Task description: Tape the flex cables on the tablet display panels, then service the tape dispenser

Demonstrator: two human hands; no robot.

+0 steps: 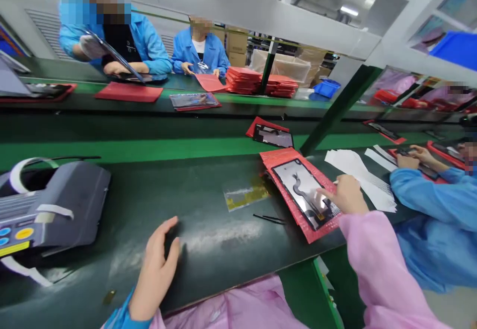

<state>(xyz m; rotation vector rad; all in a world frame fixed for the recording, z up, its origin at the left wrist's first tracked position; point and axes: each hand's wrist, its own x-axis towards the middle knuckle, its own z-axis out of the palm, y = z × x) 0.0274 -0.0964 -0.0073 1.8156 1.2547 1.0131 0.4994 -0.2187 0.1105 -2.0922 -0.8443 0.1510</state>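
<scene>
Fingers (164, 229) apart on the left hand, one finger out over a panel on the right

The left hand (155, 264) has its fingers and thumb well apart above the dark table (134, 200). The right hand (347, 195) stretches its index finger over the panel (292, 172), the others curled; I cannot tell whether they pinch anything.

From the left: one grey machine (80, 205) has one yellow button (24, 233), two blue ones and a yellow label (15, 249), its print too small to read. Next come one clear sheet (234, 200) with yellow tape and two thin black strips (269, 218). One panel lies on a red bubble bag (311, 234), a grey cable curving across its pale face. Its long axis slants from far left to near right, the far end pointing toward a second panel (274, 136). Right of it fan several white paper strips (359, 177), overlapping too much to count.
</scene>
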